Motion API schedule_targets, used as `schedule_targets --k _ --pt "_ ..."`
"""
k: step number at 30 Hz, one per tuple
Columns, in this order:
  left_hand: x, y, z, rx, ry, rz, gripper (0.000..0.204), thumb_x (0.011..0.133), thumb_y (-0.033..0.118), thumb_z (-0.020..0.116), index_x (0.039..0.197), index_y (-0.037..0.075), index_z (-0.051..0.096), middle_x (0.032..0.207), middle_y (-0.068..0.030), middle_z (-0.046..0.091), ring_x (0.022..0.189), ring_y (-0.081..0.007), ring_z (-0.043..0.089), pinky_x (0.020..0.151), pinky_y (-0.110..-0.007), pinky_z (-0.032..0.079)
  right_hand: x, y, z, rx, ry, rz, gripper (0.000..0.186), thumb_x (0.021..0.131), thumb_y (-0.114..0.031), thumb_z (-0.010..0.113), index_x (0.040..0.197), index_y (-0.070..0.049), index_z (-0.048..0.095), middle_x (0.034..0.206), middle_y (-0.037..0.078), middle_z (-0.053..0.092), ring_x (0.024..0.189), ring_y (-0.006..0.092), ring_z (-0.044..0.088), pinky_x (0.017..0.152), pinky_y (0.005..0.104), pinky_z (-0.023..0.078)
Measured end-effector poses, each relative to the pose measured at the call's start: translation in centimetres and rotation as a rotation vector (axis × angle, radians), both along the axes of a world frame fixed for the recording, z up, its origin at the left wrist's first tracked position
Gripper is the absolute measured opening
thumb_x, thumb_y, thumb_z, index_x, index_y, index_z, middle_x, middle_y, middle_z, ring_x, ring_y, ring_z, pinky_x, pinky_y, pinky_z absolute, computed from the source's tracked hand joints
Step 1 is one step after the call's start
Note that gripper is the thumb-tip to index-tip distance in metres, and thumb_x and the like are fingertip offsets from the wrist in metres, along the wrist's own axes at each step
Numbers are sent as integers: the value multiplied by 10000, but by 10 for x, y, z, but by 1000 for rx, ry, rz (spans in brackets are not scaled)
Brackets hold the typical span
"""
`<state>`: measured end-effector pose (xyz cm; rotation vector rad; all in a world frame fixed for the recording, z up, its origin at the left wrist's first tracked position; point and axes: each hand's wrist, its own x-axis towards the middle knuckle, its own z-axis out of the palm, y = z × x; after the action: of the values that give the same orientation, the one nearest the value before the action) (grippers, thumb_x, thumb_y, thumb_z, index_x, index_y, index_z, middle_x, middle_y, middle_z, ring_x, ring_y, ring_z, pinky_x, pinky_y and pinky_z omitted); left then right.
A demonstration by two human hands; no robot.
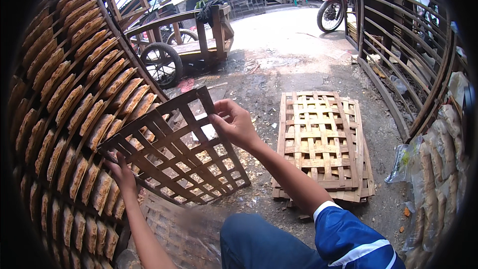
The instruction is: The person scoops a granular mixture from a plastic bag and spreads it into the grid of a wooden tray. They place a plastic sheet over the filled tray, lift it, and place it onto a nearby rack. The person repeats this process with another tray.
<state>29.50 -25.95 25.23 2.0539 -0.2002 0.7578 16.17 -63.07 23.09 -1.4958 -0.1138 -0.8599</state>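
Note:
Between my two hands I hold up a woven bamboo lattice tray (174, 150), tilted, its open weave showing the ground behind. My right hand (231, 122) grips its upper right edge, thumb in front. At the lower left corner my left hand (120, 170) has its fingers closed on the frame. To the right, a stack of similar lattice trays (318, 142) lies on the ground, with pale yellow showing through the weave. Another lattice tray (172, 229) lies low by my knee, partly blurred.
A tall slatted rack (84, 94) filled with rows of brownish-yellow slabs leans along the left. Plastic bags of long pale pieces (435, 169) line the right, below a bamboo fence (398, 35). Ahead stand a wooden cart (199, 40) and a parked motorbike (332, 12).

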Motion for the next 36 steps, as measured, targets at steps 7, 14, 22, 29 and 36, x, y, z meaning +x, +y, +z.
schedule_targets --k 7,14,22,29,36 --pt "-4 -4 8 28 -31 -100 1067 1000 725 410 1619 -58 32 1704 -250 88 1590 -324 93 1271 -394 60 -10 -25 -5 -327 -97 -50 360 828 -201 786 1108 -43 623 914 117 728 793 212 740 728 342 593" --pt "2 -18 15 133 -90 -70 1015 1022 694 394 1614 -70 80 1689 -266 152 1578 -342 152 1266 -392 106 -19 -40 -18 -301 -182 -156 329 851 -121 769 1125 -20 619 894 105 729 791 176 730 733 325 592" --pt "-28 -59 41 184 2 -69 1052 1007 732 355 1615 -64 32 1699 -270 62 1590 -347 65 1280 -391 56 -42 -38 -77 -281 -55 -183 297 969 -250 710 1093 -15 578 852 199 698 794 365 728 688 438 567" --pt "-35 -84 55 221 20 -81 1012 1022 706 362 1624 -43 48 1707 -236 96 1592 -330 71 1278 -394 63 -43 -33 -115 -128 -96 -224 312 987 -263 709 1156 -55 549 825 167 679 743 330 713 636 416 537" --pt "-44 -97 62 272 11 -78 952 1044 656 379 1626 -35 79 1697 -236 159 1588 -326 113 1276 -396 81 -49 -44 -138 -223 69 -135 519 914 -248 774 1353 -79 556 807 154 657 726 322 690 671 423 537"
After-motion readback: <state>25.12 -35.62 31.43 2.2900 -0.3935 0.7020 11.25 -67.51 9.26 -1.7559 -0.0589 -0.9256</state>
